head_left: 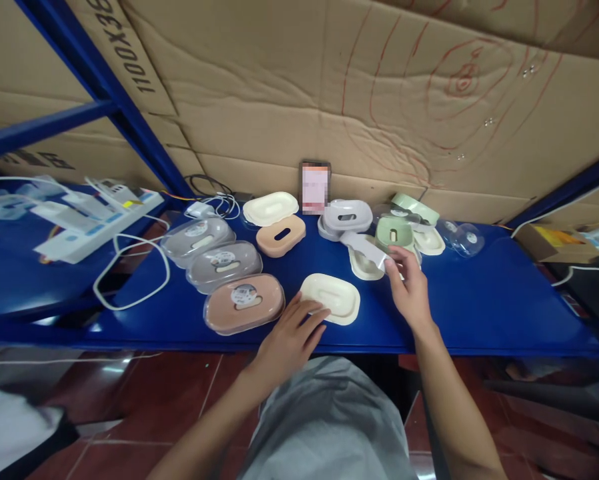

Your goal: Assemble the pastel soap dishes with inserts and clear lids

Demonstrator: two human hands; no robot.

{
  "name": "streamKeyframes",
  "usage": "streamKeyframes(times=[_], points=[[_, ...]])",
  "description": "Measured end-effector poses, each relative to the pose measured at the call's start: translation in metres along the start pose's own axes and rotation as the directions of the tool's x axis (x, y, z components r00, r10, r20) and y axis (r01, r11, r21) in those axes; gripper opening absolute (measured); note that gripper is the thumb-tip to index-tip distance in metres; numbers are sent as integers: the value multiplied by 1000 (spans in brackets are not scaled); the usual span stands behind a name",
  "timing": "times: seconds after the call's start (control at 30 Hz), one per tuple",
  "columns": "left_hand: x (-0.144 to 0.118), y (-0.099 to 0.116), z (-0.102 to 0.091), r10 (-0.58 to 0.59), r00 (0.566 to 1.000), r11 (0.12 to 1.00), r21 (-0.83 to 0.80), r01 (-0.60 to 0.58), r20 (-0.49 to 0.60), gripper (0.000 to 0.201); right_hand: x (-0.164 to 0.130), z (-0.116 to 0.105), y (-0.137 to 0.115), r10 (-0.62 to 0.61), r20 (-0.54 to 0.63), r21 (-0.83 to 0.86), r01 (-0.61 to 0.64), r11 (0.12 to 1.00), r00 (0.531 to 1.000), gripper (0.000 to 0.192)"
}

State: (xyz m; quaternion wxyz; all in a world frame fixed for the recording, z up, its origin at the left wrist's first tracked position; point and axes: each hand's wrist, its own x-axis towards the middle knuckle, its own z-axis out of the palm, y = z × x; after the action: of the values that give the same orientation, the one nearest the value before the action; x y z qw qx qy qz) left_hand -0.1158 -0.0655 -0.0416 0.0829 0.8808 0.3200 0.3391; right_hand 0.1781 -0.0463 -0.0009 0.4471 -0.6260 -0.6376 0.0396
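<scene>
A shallow cream oval tray (352, 303) lies near the front edge of the blue shelf. My left hand (299, 323) rests over its left edge, fingers stretched out and apart. Farther right, my right hand (408, 283) pinches the end of a pale lavender plastic piece (365, 249) with a wavy edge. That piece is tilted above another cream tray (367, 269) and partly hides it. Just beyond my right fingers sits a green oval cover (395, 233). Behind the held piece is a lavender oval cover (349, 215) with a slot.
Three clear-lidded oval boxes, the nearest peach (264, 300), stand left. A slotted peach cover (292, 237) and cream tray (272, 208) lie behind. A phone (314, 187) leans on the cardboard (259, 120). Clear lids (467, 240) lie right; a power strip (94, 227) and cables, left.
</scene>
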Motion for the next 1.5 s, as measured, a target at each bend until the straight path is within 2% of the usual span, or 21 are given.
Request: streamKeyframes(times=[0.1, 0.27, 0.47, 0.63, 0.73, 0.83, 0.9, 0.97, 1.03, 1.1, 1.17, 1.27, 1.37, 1.5], points=[[-1, -1, 0, 28, 999, 999, -29, -29, -33, 32, -27, -11, -8, -100, 85, 24, 98, 995, 991, 36], [-3, 2, -5, 37, 990, 999, 19, -35, -136, 38, -71, -10, -18, -275, 233, 95, 260, 961, 933, 39], [-2, 0, -3, -23, 999, 999, 33, 24, -30, 54, -79, -5, -24, -397, 374, 172, 358, 918, 838, 46], [-1, -3, 0, 24, 1000, 998, -60, -25, -15, 30, -86, 1, -27, -403, 385, 71, 409, 910, 830, 33], [0, -4, 0, 39, 999, 997, -60, -39, 0, 26, -95, 6, -28, -417, 359, 4, 446, 895, 835, 30], [0, -3, 0, 46, 999, 998, -49, -45, 10, 27, -94, 2, -26, -437, 351, 31, 456, 889, 828, 29], [-1, -3, 1, 33, 999, 998, -47, -33, 13, 27, -81, -10, -21, -438, 330, 19, 458, 889, 836, 29], [-1, -2, 1, 20, 1000, 999, -42, -19, 14, 27, -54, -26, -12, -394, 262, -66, 423, 904, 881, 30], [-1, -1, 1, 22, 1000, 999, -29, -22, 9, 27, -14, -39, -1, -316, 175, -174, 345, 922, 933, 32], [-1, 0, 1, 38, 999, 999, -10, -38, 3, 26, 33, -41, 9, -247, 183, -264, 289, 920, 952, 36], [0, 0, 1, 49, 999, 999, 7, -49, 2, 26, 75, -30, 16, -168, 250, -382, 257, 888, 954, 44], [0, 1, 0, 51, 999, 999, 14, -51, 16, 27, 119, 3, 21, 3, 299, -546, 169, 821, 954, 53], [-1, 1, -1, 42, 999, 999, 9, -42, 34, 28, 140, 33, 27, 113, 246, -596, 58, 801, 963, 58], [-1, 0, -2, 46, 998, 999, 19, -47, 33, 29, 152, 46, 39, 178, 175, -590, -42, 806, 968, 61]])
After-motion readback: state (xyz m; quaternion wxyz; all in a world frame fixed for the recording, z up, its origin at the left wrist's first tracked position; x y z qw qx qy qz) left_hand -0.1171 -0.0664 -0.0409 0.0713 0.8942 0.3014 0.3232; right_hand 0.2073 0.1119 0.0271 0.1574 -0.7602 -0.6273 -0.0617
